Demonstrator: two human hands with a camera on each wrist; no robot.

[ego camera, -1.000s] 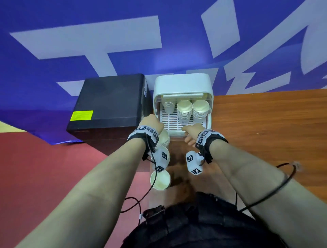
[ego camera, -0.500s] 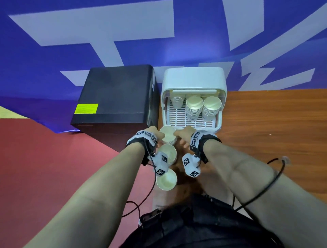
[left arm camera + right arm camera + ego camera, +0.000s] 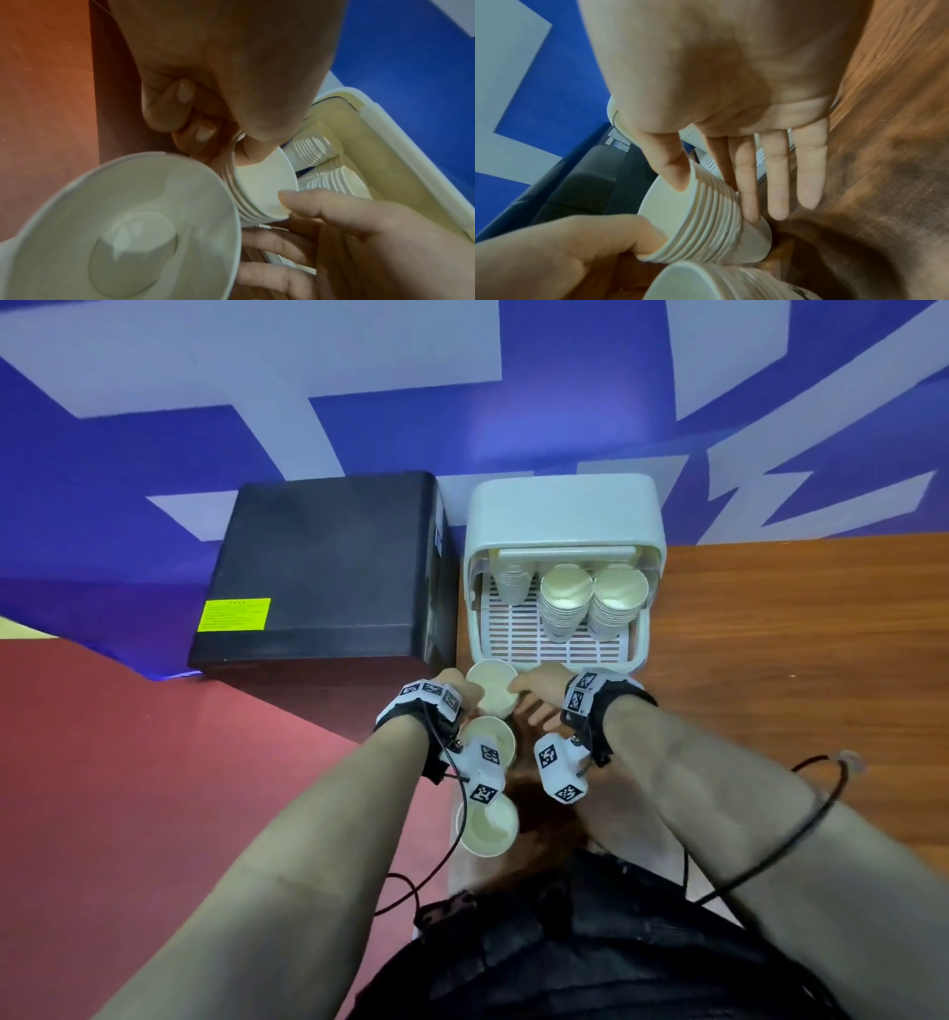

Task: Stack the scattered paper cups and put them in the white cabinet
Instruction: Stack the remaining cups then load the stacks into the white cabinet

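Observation:
A stack of white paper cups (image 3: 490,693) stands just before the open white cabinet (image 3: 565,516), held from both sides. My left hand (image 3: 452,693) grips it, thumb inside the rim and fingers curled round the outside (image 3: 177,113). On the other side my right hand (image 3: 534,698) pinches the stack (image 3: 713,219), thumb at the rim and straight index finger (image 3: 746,192) along its side. Three cup stacks (image 3: 565,603) stand on the cabinet's slatted tray. Two more cups, one (image 3: 493,739) under my left wrist and one (image 3: 485,827) nearer me, sit mouth up.
A black box (image 3: 328,567) stands against the cabinet's left side. The wooden table (image 3: 796,634) stretches to the right; its left edge runs close beside the loose cups, with red floor (image 3: 154,737) below. A black cable hangs off each wrist.
Both hands have drawn back from the cabinet's tray edge, and the cup stack now shows between them. Over the last half second they have hardly moved.

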